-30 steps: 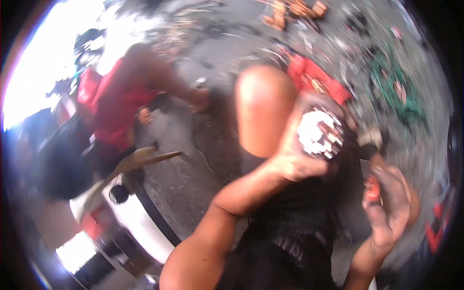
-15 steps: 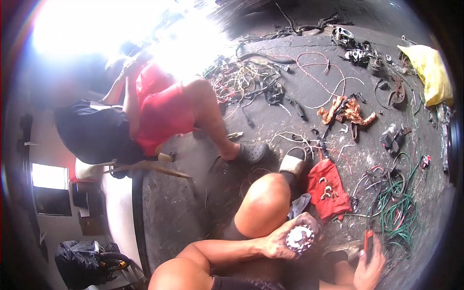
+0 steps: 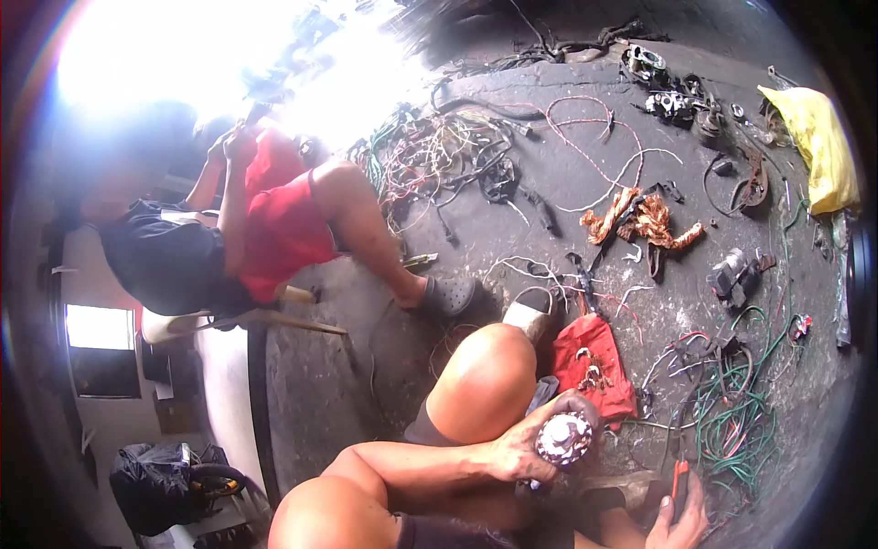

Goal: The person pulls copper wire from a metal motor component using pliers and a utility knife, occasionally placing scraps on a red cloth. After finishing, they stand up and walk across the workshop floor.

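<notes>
A round metal part (image 3: 563, 438), silvery white on its face with a dark rim, is gripped by my left hand (image 3: 533, 448) in front of my bent knee. At the lower right my right hand (image 3: 681, 523) holds a tool with orange-and-black handles (image 3: 679, 485), whose far end is hard to make out. Just beyond my left hand lies a red cloth (image 3: 594, 371) with small curved pieces on it. Green wires (image 3: 736, 425) are tangled beyond the tool.
A co-worker in red shorts (image 3: 291, 220) sits on a chair at the left. Mixed wires (image 3: 430, 160), a copper-coloured bundle (image 3: 651, 220), a black-and-grey part (image 3: 732, 274), metal parts (image 3: 672, 105) and a yellow sack (image 3: 814, 151) lie on the floor. A black bag (image 3: 146, 485) stands lower left.
The floor items and co-worker have shifted slightly left in view. My right hand, with the tool, appears lower and further left. My left hand still grips the round part.
</notes>
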### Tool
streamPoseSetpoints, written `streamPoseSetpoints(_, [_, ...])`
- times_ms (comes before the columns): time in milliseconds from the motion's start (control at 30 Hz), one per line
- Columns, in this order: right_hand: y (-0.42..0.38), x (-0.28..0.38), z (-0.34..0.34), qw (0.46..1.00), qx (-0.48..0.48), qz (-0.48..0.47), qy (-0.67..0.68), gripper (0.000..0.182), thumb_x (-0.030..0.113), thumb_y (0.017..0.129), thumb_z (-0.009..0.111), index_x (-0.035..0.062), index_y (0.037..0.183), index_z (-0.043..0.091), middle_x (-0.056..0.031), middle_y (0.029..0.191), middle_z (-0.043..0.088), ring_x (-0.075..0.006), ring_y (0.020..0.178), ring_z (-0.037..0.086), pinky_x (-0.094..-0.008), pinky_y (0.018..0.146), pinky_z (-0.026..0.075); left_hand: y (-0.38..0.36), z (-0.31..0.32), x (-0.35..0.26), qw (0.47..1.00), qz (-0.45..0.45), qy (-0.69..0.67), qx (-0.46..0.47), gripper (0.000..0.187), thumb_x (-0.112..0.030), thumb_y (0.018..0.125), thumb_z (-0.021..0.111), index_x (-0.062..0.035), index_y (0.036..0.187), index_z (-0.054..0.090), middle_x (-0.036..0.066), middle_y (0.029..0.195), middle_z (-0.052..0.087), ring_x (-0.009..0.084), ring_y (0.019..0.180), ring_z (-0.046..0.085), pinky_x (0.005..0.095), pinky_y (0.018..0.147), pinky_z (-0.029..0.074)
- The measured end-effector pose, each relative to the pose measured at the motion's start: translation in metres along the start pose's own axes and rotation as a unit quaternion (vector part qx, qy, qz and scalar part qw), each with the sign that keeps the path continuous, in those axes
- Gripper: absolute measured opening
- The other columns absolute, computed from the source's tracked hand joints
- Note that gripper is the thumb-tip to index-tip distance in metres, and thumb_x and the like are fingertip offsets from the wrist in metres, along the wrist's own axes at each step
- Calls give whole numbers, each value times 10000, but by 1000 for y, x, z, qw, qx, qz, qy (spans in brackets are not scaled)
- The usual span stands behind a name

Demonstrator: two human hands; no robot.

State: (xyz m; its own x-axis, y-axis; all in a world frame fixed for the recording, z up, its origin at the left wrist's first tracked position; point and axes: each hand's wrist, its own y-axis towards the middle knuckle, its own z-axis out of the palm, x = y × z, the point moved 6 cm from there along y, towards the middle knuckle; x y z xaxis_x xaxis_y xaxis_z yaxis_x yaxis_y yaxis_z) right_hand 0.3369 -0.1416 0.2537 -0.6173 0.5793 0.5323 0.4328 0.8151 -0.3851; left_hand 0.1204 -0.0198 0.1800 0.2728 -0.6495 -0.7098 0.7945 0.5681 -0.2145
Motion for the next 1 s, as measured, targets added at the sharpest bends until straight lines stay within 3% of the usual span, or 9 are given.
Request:
streamPoseSetpoints(167, [-2,9,0,1000,-4,-24,-4,418,272,926,549,-12,1232,564,-260,1158,605,-448,1046,570,-472,889,453,2,1,-4,998,-41,-20,-42,687,18,586,748,-62,1195,439,127,1164,519,211,1081,542,336,891,477])
streamPoseSetpoints(267, [-7,11,7,999,-12,-44,-4,410,256,924,551,-15,1233,561,-261,1156,605,-451,1045,570,-473,891,453,-1,-6,4,997,-26,-23,-62,700,70,551,698,-67,1186,441,107,1127,544,186,1050,560,305,856,490])
streamPoseSetpoints(300, [-12,12,9,999,-7,-46,-9,405,246,923,552,-16,1231,561,-259,1154,607,-449,1044,571,-473,891,454,-7,-9,8,993,-58,-21,-97,691,92,537,657,-66,1174,442,90,1100,555,162,1017,562,280,843,482])
streamPoseSetpoints(600, [-29,25,16,997,-21,-71,-20,393,215,910,562,-14,1229,559,-254,1139,614,-442,1040,578,-471,887,460,-29,-16,10,991,-79,0,-107,663,106,551,631,-85,1162,461,26,1035,529,121,983,529,269,866,444])
streamPoseSetpoints(667, [-32,28,18,996,-25,-77,-23,391,213,909,562,-13,1227,560,-253,1137,615,-440,1040,580,-469,886,461,-31,-15,9,995,-41,34,-88,673,127,575,560,-107,1192,426,1,976,466,110,905,459,231,794,400])
streamPoseSetpoints(1000, [-46,31,35,996,-8,-88,-29,397,169,902,549,14,1268,557,-230,1160,623,-407,1054,591,-440,905,465,-48,-17,8,994,-57,43,-87,715,108,553,587,-90,1221,427,8,993,447,118,948,441,234,840,387])
